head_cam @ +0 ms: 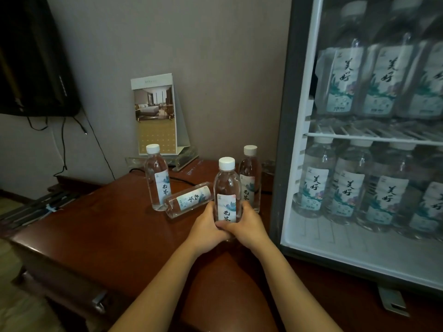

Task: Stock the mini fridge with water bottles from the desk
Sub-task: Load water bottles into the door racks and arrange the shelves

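Note:
An upright clear water bottle [226, 188] with a white cap stands in front of me on the dark wooden desk [107, 224]. My left hand [206, 227] and my right hand [247, 226] both grip its lower part, fingers wrapped round it. Behind it on the desk are an upright bottle [157, 178] at the left, a bottle lying on its side [189, 200] and another upright bottle [250, 173] by the fridge. The mini fridge [297, 149] at the right stands open, with several bottles on its upper shelf [374, 80] and several on its lower level [347, 188].
A standing hotel brochure card [155, 116] leans at the wall behind the bottles. A dark television [31, 56] hangs at the upper left, with cables [96, 137] running down to the desk. A metal handle [99, 300] shows on the desk's front.

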Motion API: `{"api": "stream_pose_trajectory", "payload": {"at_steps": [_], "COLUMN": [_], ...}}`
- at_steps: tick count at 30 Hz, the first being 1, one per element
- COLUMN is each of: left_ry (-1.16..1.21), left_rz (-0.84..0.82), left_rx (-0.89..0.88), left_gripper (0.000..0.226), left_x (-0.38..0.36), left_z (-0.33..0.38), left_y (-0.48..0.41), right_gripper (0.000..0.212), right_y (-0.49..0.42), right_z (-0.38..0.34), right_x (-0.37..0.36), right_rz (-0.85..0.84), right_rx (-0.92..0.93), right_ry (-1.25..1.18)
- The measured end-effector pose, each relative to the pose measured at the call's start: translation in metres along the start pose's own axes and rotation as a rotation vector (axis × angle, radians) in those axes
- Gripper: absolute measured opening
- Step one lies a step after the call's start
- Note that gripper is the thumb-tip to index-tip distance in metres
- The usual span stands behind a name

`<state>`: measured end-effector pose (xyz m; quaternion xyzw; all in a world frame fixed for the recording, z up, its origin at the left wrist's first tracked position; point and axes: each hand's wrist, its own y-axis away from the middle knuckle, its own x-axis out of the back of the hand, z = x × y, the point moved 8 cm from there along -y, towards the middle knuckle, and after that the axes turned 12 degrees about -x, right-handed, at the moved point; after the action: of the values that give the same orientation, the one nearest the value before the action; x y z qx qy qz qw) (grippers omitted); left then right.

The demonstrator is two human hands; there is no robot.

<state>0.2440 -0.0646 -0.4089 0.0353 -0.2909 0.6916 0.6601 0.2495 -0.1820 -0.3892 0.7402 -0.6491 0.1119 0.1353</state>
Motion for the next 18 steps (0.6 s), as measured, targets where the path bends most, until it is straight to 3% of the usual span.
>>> {"api": "stream_pose_trajectory", "payload": {"at_steps": [13, 18], "left_ry": [-0.091, -0.112], "left_rz": [-0.071, -0.084], "left_rx": [-0.038, -0.125], "left_gripper": [0.082, 0.079], "left_x": [0.000, -0.007], "left_z": [0.049, 0.097], "left_y": [0.078, 0.101], "right_gripper": [0.064, 0.062], "right_y": [0.081, 0.129], "right_z": [-0.003, -0.012], "right_x": [0.002, 0.035], "right_rz": [-0.034, -0.003], "right_rx": [0.035, 0.102], "right_ry": [0.247, 0.147]}}
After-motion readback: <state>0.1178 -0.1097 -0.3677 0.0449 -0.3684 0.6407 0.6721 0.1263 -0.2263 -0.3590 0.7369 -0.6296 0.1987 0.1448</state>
